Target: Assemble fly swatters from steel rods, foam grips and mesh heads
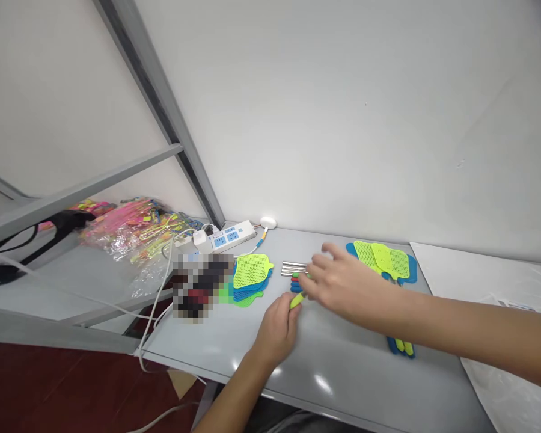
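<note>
My left hand is closed around a yellow-green fly swatter handle, which points up and to the right. At its upper end, my right hand bends over with the thumb and forefinger drawn together and other fingers raised; what they pinch, if anything, is hidden. Just beyond lie several silver metal rods. Blue handles, with a red and a green one among them, are partly covered by my right hand. To the left is a pile of yellow-green and blue swatter heads.
Swatters with yellow-green heads lie at the right, partly behind my right forearm. A power strip with cables stands by the wall. Bagged colourful items fill the rack at left. White sheeting covers the table's right end.
</note>
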Demonstrator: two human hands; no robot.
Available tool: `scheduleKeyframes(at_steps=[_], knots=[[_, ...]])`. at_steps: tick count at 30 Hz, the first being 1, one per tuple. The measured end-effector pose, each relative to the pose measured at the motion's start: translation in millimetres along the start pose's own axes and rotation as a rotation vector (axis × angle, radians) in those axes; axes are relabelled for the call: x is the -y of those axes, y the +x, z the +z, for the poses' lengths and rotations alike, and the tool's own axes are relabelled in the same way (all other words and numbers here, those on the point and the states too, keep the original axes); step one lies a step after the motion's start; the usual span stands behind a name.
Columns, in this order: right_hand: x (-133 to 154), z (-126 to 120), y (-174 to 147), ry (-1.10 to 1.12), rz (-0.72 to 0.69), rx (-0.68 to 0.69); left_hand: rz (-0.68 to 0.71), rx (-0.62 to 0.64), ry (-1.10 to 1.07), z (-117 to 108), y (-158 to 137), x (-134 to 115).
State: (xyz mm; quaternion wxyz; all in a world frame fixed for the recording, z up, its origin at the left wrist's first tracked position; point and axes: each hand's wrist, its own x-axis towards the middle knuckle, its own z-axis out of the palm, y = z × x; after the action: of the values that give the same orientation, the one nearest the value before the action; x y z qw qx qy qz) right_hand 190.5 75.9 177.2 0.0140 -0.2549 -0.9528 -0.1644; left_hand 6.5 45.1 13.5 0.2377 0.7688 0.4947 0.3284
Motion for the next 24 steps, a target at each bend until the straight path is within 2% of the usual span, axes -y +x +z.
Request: scheduleKeyframes(at_steps=[2, 3, 6, 9, 12, 14, 16, 21, 24], knots=[[-13, -10, 1, 0.141, 0.206, -0.176, -0.056, -0.057, -0.031, -3, -1, 0], [-18, -14, 2, 0.283, 0.321, -0.264, -0.074, -0.074, -0.047, -5, -1, 0], [-16, -16, 6, 0.953, 0.588, -0.427, -0.085, -0.080, -0.094, -8, -5, -3], [15, -3, 18, 1.615, 0.708, -0.506, -0.050, -0.022, -0.129, -8, -9, -7], [47, 13, 30, 1.955, 0.738, -0.710, 0.002, 0.056, -0.146, -7, -12, -11], [59, 21, 34, 2.025, 0.765, -0.836, 0.037, 0.102, -0.145, -7, -13, -15], [63, 26, 35, 1.985, 0.811, -0.890, 0.069, 0.139, -0.135, -7, -14, -17], [63, 33, 30, 1.711, 0.827, -0.772, 0.127, 0.165, -0.095, -6, -14, -20], [65, 38, 25, 1.623, 0.815, -0.739, 0.139, 0.151, -0.083, -4, -13, -16]])
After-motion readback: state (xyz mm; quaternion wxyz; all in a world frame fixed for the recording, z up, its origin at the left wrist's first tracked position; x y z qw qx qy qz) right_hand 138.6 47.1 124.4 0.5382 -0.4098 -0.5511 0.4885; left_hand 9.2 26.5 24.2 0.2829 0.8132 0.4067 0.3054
